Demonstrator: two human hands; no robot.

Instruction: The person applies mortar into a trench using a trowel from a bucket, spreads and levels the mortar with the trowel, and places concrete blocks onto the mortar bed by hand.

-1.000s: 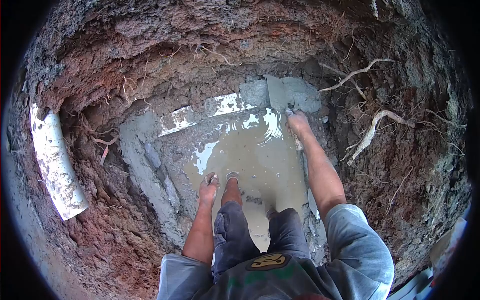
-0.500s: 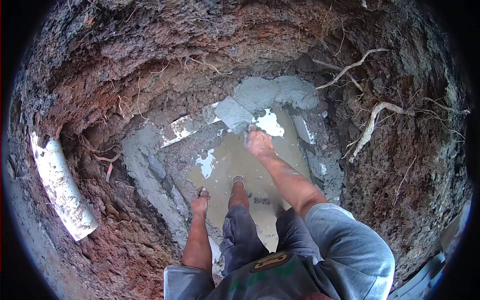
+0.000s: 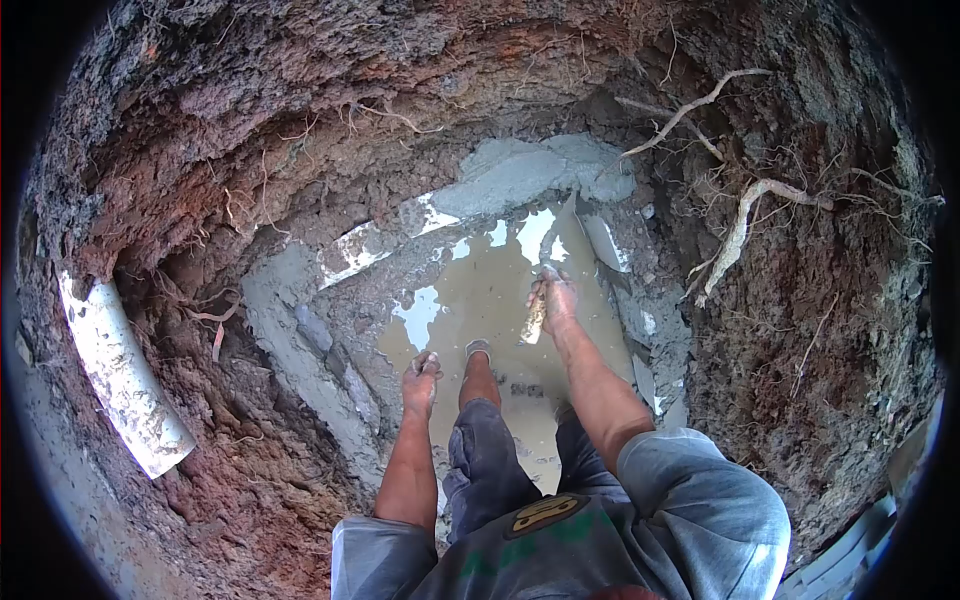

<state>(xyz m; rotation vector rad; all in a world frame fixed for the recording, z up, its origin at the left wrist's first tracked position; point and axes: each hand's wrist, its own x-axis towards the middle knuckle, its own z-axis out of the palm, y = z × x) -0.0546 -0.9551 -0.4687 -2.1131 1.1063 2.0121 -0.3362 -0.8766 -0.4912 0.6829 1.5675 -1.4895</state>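
My right hand (image 3: 558,298) is wrapped round a trowel, its mud-caked handle (image 3: 536,315) pointing back toward me. The trowel's grey blade (image 3: 567,218) is turned nearly edge-on beside the far-right corner of the muddy water (image 3: 500,290). Beyond it, wet grey mortar (image 3: 545,165) lies along the far side of the pit. My left hand (image 3: 421,380) is curled closed above the water's left edge, near my bare leg; whatever it holds, if anything, is hidden.
Rough earth walls (image 3: 330,80) surround the pit. Roots (image 3: 745,230) stick out at the right, and a white pipe (image 3: 125,375) emerges at the left. Mortar-covered edging (image 3: 310,330) runs along the left side. My legs (image 3: 480,450) stand in the water.
My right hand has drawn back and to the right with the trowel, turning its blade from flat on the mortar to edge-on. My left hand has shifted slightly up and right.
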